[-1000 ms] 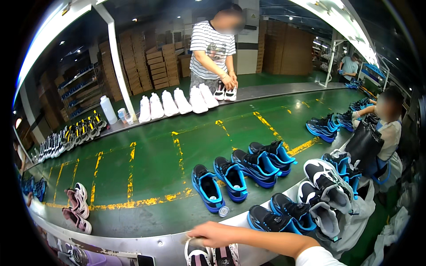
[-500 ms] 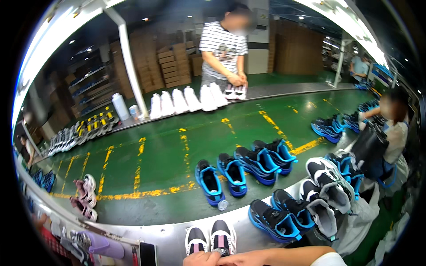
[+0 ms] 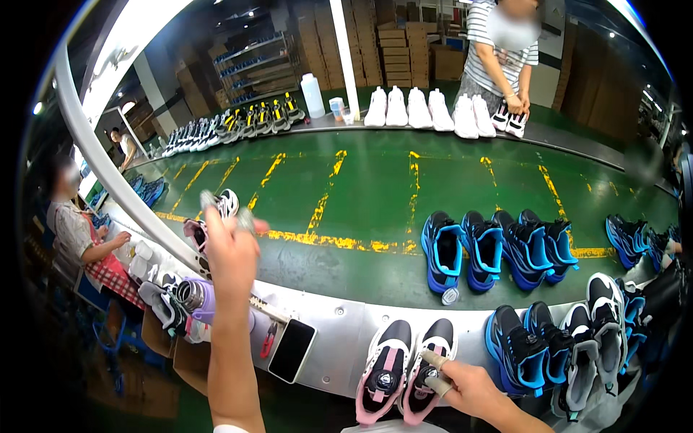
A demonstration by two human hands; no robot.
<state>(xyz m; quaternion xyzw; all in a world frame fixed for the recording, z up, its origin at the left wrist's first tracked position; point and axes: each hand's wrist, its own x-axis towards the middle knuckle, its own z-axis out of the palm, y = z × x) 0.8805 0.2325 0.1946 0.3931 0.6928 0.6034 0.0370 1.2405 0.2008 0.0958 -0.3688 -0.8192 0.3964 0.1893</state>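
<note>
A pair of grey, white and pink sneakers with dials on their tongues stands before me, a left sneaker point(image 3: 382, 375) and a right sneaker point(image 3: 432, 361). My right hand point(image 3: 468, 387) has its thumb and forefinger, with covered tips, at the dial and tongue of the right one. Stretched out to the far left, my left hand point(image 3: 232, 249) is slightly blurred, its fingers apart. It is nearest to another pink and white sneaker point(image 3: 228, 204) on the green belt, which it partly hides. Whether it touches that sneaker I cannot tell.
Black and blue sneakers point(image 3: 442, 252) stand on the green belt point(image 3: 346, 274); others point(image 3: 512, 346) are on the metal ledge to the right. Left on the ledge are a phone point(image 3: 292, 351), red snips point(image 3: 268, 339) and a purple bottle point(image 3: 206, 303). A metal post point(image 3: 108, 159) rises at left. Co-workers stand nearby.
My view has turned left. My left hand has come off the sneakers before me and reached far left. My right hand has stayed at the right sneaker.
</note>
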